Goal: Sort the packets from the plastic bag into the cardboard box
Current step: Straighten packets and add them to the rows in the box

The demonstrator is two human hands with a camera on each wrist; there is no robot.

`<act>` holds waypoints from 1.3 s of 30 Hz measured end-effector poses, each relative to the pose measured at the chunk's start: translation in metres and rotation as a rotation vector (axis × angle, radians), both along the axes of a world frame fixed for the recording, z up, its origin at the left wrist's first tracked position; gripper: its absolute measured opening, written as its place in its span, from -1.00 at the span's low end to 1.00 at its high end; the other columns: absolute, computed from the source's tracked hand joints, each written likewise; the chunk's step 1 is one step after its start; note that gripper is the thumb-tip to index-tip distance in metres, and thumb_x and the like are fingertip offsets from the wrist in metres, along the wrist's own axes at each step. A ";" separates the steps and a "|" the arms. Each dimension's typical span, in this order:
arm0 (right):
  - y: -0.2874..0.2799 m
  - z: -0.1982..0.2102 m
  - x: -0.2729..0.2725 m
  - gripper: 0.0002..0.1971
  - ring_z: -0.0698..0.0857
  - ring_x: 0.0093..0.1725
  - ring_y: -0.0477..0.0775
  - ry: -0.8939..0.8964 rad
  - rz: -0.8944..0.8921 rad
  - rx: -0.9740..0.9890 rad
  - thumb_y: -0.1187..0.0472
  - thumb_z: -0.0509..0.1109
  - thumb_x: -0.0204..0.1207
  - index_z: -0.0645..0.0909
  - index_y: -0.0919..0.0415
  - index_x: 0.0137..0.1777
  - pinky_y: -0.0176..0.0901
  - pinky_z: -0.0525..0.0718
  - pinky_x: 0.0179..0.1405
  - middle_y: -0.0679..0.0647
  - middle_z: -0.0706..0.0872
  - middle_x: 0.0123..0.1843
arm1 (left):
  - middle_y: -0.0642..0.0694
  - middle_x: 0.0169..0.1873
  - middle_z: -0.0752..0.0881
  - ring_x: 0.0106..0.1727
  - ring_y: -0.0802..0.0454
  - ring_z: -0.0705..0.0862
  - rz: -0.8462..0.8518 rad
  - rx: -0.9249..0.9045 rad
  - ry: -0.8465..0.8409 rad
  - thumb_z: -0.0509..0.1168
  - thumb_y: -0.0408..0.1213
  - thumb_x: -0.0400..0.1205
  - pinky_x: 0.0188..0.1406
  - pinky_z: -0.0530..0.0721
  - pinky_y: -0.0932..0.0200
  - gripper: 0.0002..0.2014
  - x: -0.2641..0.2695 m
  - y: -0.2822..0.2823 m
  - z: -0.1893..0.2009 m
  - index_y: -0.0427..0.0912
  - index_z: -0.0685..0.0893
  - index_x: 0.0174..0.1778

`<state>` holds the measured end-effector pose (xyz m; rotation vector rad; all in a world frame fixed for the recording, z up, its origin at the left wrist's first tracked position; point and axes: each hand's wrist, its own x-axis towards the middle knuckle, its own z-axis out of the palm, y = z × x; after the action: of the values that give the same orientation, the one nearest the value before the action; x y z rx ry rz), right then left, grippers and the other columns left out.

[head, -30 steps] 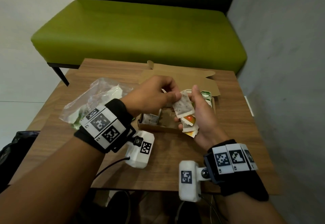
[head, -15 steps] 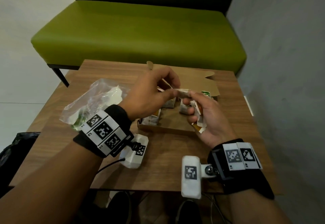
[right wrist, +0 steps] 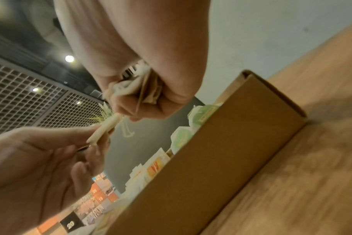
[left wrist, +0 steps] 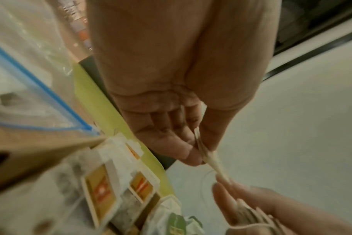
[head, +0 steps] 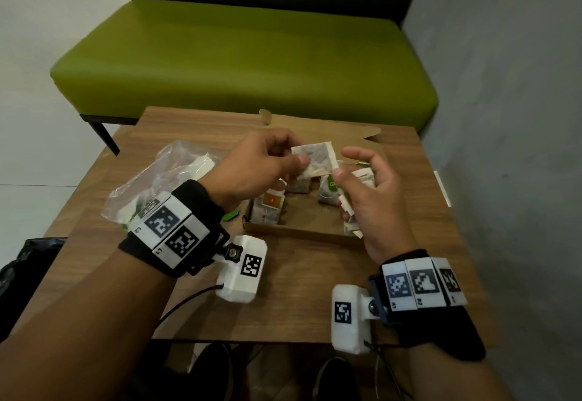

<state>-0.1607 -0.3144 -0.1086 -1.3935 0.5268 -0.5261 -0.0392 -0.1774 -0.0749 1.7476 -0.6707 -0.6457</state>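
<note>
My left hand (head: 297,156) pinches a white speckled packet (head: 316,161) by its left edge above the cardboard box (head: 299,231). In the left wrist view the speckled packet (left wrist: 206,156) shows edge-on between thumb and fingers. My right hand (head: 345,164) is just right of it, thumb tip by the packet's lower corner, lower fingers curled round a stack of packets (head: 351,211). The stack (right wrist: 140,89) shows in the right wrist view. Orange-labelled packets (head: 271,208) and green-labelled packets (head: 329,186) stand in the box. The clear plastic bag (head: 157,180) lies to the left.
The box sits mid-table with its lid flap (head: 330,130) lying open behind it. A green bench (head: 239,54) stands beyond the table and a grey wall (head: 504,117) runs along the right. A black bag (head: 22,262) is at the lower left.
The speckled packet lay on the stack in my right hand; my left hand has drawn it off, up and to the left. The right index finger and thumb have spread.
</note>
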 end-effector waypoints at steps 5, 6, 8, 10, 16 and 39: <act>-0.013 -0.004 -0.001 -0.89 0.66 -0.26 0.05 0.038 -0.124 0.078 0.26 0.51 0.58 0.74 0.01 -0.01 -0.19 0.57 -0.56 0.18 0.81 0.06 | -0.09 -0.18 0.73 -0.26 0.16 0.69 0.027 0.010 -0.076 0.32 -0.37 0.68 -0.37 0.62 0.23 -0.93 0.003 0.005 0.003 -0.12 0.67 -0.05; -0.014 -0.004 -0.002 -0.89 0.64 -0.31 0.01 0.029 -0.138 0.079 0.28 0.50 0.58 0.73 0.03 -0.02 -0.21 0.54 -0.59 0.15 0.80 0.00 | -0.06 -0.19 0.72 -0.25 0.14 0.69 0.020 0.004 -0.062 0.31 -0.42 0.67 -0.36 0.63 0.20 -0.90 0.003 0.005 0.004 -0.13 0.65 -0.06; -0.016 -0.003 -0.002 -0.89 0.63 -0.33 -0.03 0.011 -0.164 0.048 0.30 0.49 0.59 0.73 0.07 0.00 -0.21 0.54 -0.58 0.07 0.79 -0.02 | -0.06 -0.14 0.69 -0.22 0.08 0.70 -0.006 -0.018 -0.011 0.30 -0.54 0.63 -0.35 0.70 0.16 -0.83 0.004 0.007 0.006 -0.16 0.63 -0.03; -0.017 -0.003 -0.003 -0.88 0.64 -0.30 -0.07 -0.002 -0.189 0.013 0.32 0.48 0.59 0.74 0.09 0.01 -0.25 0.55 -0.55 -0.01 0.78 -0.02 | -0.15 -0.04 0.66 -0.20 0.02 0.73 -0.040 -0.033 0.035 0.28 -0.62 0.59 -0.33 0.77 0.13 -0.72 0.004 0.007 0.007 -0.15 0.63 0.05; -0.017 -0.004 -0.002 -0.97 0.63 -0.33 -0.05 -0.041 -0.140 -0.011 0.20 0.49 0.62 0.74 0.05 -0.01 -0.21 0.57 -0.52 -0.08 0.76 -0.12 | -0.16 -0.08 0.69 -0.20 -0.03 0.73 -0.086 -0.152 0.274 0.12 -0.66 0.63 -0.31 0.80 0.09 -0.58 0.002 0.010 0.010 -0.09 0.72 0.09; -0.001 -0.010 0.004 -0.90 0.73 -0.06 -0.19 -0.001 0.111 -0.443 0.20 0.52 0.59 0.72 0.12 -0.16 -0.24 0.65 0.02 -0.14 0.77 -0.18 | 0.06 -0.23 0.77 -0.37 0.24 0.61 0.031 -0.137 -0.134 0.36 -0.29 0.67 -0.35 0.53 0.40 -0.89 -0.005 0.000 0.007 -0.20 0.78 -0.01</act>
<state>-0.1565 -0.3149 -0.1184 -1.8328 0.3392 -0.5746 -0.0438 -0.1770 -0.0682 1.6805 -0.7616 -0.4534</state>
